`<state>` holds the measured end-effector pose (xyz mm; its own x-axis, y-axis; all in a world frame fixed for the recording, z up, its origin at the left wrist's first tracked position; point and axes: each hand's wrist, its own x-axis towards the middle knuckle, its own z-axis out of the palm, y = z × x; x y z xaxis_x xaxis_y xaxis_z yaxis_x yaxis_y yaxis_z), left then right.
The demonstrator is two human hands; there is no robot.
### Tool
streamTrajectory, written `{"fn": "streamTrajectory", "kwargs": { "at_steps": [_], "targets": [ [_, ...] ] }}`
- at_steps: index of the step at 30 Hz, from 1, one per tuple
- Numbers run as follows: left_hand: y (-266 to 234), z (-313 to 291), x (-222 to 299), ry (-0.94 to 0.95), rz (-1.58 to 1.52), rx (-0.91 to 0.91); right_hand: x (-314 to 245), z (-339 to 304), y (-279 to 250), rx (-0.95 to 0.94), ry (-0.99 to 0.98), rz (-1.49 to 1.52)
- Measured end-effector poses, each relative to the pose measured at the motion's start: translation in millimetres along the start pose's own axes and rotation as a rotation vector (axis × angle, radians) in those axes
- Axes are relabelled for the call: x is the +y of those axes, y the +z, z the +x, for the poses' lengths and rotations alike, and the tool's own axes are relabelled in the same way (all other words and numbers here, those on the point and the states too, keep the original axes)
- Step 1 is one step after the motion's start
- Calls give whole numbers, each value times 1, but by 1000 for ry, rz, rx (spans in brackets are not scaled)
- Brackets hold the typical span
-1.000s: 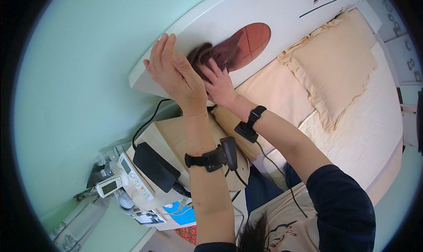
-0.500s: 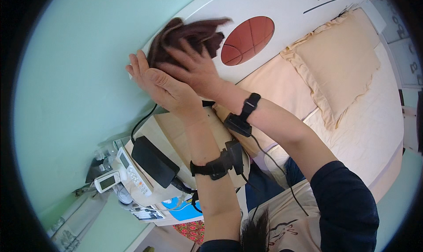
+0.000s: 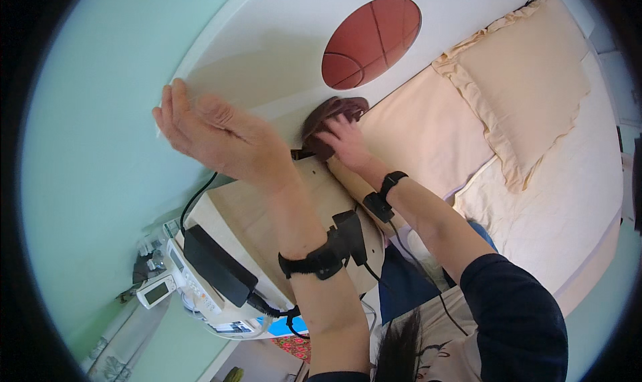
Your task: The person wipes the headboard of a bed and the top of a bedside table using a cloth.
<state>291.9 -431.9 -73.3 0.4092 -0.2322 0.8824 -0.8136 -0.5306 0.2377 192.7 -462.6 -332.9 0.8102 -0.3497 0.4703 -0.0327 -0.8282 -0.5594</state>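
Note:
A dark brown cloth is bunched against the white headboard, low down where it meets the bed. My right hand has its fingers over the cloth and holds it there; the fingers are slightly smeared by motion. Up at the left, my left hand is held by the headboard's curved edge, fingers stretched out and nothing in it. Whether its fingertips touch that edge I cannot tell. Both wrists carry black strapped devices with cables.
Below my left forearm stands a pale bedside cabinet bearing a black power adapter and a white remote control. A peach ruffled pillow lies on the bed at right. The headboard has a basketball picture.
My right hand has moved down and right with the brown cloth, away from my left hand. The left hand has shifted a little to the left. The view has shifted slightly.

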Motion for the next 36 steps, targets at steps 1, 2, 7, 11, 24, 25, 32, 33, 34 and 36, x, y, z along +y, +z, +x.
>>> {"fn": "streamTrajectory", "kwargs": {
  "at_steps": [1, 2, 7, 11, 24, 25, 32, 33, 34, 36],
  "targets": [
    [2, -1, 0, 7, 6, -3, 7, -3, 1, 122, 109, 53],
    [5, -1, 1, 19, 13, -1, 17, -3, 2, 245, 217, 104],
    [4, -3, -3, 22, 61, -2, 57, 14, -14, 732, 649, 296],
    [-4, 3, -17, 78, 67, 28, 73, 31, -3, 927, 1025, 849],
    [2, -140, 30, -655, -203, -265, 109, 6, -3, 764, 1134, 620],
    [-9, -153, 20, -718, -207, -295, 103, 23, -16, 777, 1178, 720],
    [3, -223, 37, -1174, -543, -499, 226, 16, -89, 921, 841, 703],
    [1, -228, 34, -1246, -603, -471, 217, 13, -78, 897, 887, 653],
    [-1, -237, 30, -1278, -613, -466, 198, 16, -65, 871, 931, 601],
    [-19, -248, 14, -1332, -595, -433, 137, 22, -26, 746, 998, 615]
  ]
}}
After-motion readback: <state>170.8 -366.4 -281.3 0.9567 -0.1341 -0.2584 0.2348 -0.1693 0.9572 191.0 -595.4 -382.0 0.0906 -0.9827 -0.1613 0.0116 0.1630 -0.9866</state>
